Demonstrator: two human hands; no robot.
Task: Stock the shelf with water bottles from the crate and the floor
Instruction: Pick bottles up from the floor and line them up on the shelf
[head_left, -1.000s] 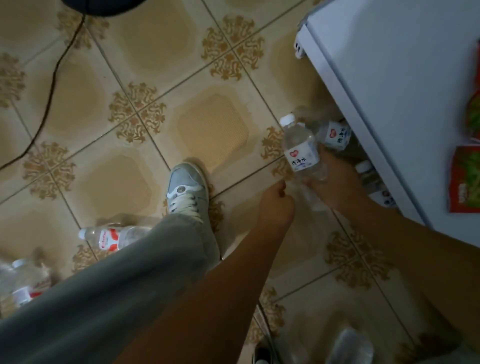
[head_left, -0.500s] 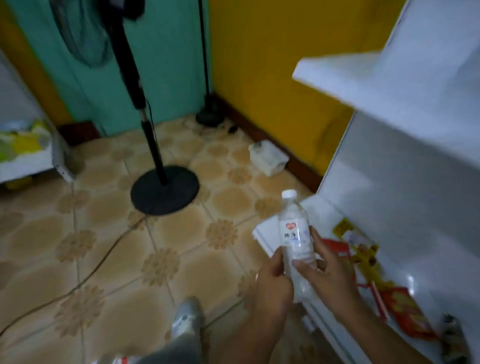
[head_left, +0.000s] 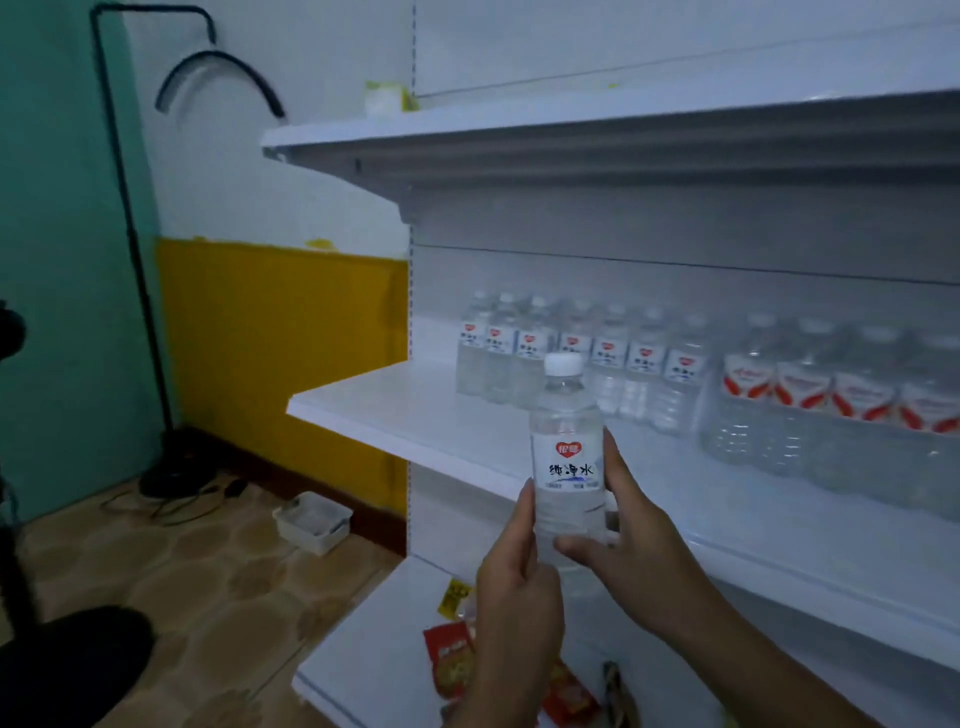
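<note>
Water bottle (head_left: 568, 457) upright in front of the middle shelf (head_left: 415, 415), left hand (head_left: 511, 566) and right hand (head_left: 631, 551) both curled around its lower part, rows of bottles (head_left: 582, 353) standing far on the shelf.

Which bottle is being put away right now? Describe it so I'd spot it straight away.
Find the white shelf with rows of bottles at its back. In front of its edge, the left hand and right hand hold one bottle upright. It alone is off the shelf, its white cap and red-heart label facing you.
</note>
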